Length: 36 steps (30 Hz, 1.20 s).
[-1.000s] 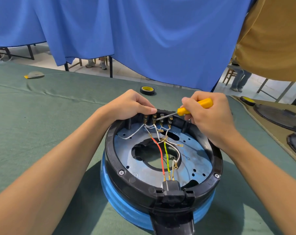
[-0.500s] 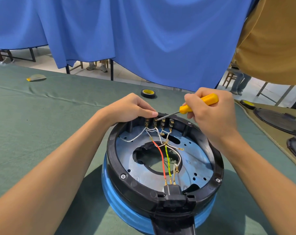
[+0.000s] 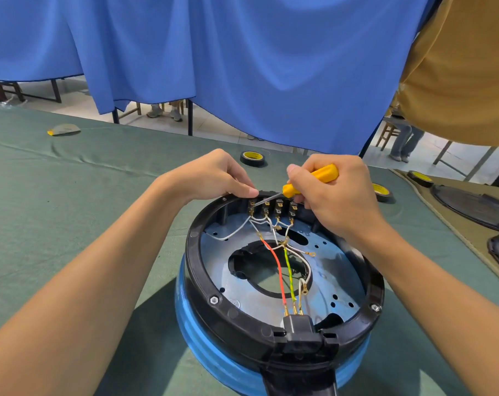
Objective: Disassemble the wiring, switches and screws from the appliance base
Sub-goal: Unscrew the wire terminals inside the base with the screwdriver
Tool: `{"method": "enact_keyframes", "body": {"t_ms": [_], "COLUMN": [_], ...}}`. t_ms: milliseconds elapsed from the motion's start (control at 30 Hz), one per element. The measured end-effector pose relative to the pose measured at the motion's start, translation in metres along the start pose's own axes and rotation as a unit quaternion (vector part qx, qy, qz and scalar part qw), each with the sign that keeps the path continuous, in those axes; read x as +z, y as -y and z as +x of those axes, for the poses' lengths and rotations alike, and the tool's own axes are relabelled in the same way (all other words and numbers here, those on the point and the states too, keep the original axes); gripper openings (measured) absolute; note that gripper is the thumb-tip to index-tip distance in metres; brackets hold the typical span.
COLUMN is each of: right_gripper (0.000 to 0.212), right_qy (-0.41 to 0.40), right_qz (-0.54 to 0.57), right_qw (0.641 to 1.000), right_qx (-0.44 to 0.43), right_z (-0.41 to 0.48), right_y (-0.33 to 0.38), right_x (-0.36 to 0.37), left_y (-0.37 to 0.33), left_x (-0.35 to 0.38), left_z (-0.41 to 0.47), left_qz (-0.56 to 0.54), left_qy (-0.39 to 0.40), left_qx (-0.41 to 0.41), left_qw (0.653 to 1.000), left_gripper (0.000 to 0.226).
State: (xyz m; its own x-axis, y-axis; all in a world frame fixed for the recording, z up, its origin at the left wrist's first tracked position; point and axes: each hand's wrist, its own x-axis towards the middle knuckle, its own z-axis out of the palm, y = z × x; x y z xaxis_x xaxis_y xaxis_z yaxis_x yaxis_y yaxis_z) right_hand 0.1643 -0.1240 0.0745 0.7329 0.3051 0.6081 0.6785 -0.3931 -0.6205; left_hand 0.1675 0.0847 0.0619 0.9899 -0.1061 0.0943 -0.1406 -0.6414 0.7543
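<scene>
The left hand point(image 3: 214, 178) grips the appliance base point(image 3: 231, 312) at its 12 o'clock rim, seemingly bracing it, while the right hand point(image 3: 334, 195) holds the screwdriver point(image 3: 311, 180) tip against the leftmost switch point(image 3: 252, 205).

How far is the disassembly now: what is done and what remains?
Done: some white wire ends lie loose on the plate. In hand: the right hand holds a screwdriver at the switches; the left hand grips the rim. Left: switches, red wire and screws remain fitted.
</scene>
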Motion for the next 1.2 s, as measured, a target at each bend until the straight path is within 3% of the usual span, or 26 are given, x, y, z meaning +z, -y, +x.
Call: {"method": "enact_keyframes", "body": {"t_ms": [200, 300, 367, 533, 733, 867, 1100, 1200], "right_gripper": [0.033, 0.032, 0.043, 0.036, 0.049, 0.034, 0.033, 0.030], "right_qy": [0.022, 0.036, 0.048, 0.070, 0.064, 0.061, 0.083, 0.042], "right_qz": [-0.036, 0.027, 0.079, 0.146, 0.143, 0.108, 0.131, 0.171], "right_qw": [0.999, 0.996, 0.985, 0.954, 0.976, 0.988, 0.980, 0.975], "right_qx": [-0.010, 0.078, 0.143, 0.251, 0.153, 0.093, 0.128, 0.137], "right_z": [0.016, 0.033, 0.048, 0.068, 0.049, 0.025, 0.012, 0.012], "right_y": [0.009, 0.006, 0.001, -0.008, -0.006, -0.006, -0.010, -0.007], "right_x": [0.003, 0.008, 0.011, 0.018, 0.013, 0.001, -0.006, -0.009], "left_y": [0.000, 0.000, 0.000, 0.000, 0.001, 0.002, 0.004, 0.004], "left_x": [0.001, 0.001, 0.001, 0.001, 0.001, 0.001, 0.000, 0.001], "left_z": [0.001, 0.000, 0.000, -0.001, -0.002, -0.001, -0.001, -0.001], "left_qz": [-0.002, -0.004, -0.005, -0.002, -0.018, -0.020, -0.010, -0.012], "left_qy": [-0.004, -0.012, -0.015, -0.011, -0.010, -0.005, 0.000, -0.002], "left_qx": [0.004, 0.007, 0.008, 0.004, -0.001, -0.002, 0.000, 0.001], "left_qw": [1.000, 1.000, 1.000, 1.000, 1.000, 1.000, 1.000, 1.000], "left_gripper": [0.008, 0.007, 0.006, 0.004, 0.005, 0.010, 0.006, 0.006]}}
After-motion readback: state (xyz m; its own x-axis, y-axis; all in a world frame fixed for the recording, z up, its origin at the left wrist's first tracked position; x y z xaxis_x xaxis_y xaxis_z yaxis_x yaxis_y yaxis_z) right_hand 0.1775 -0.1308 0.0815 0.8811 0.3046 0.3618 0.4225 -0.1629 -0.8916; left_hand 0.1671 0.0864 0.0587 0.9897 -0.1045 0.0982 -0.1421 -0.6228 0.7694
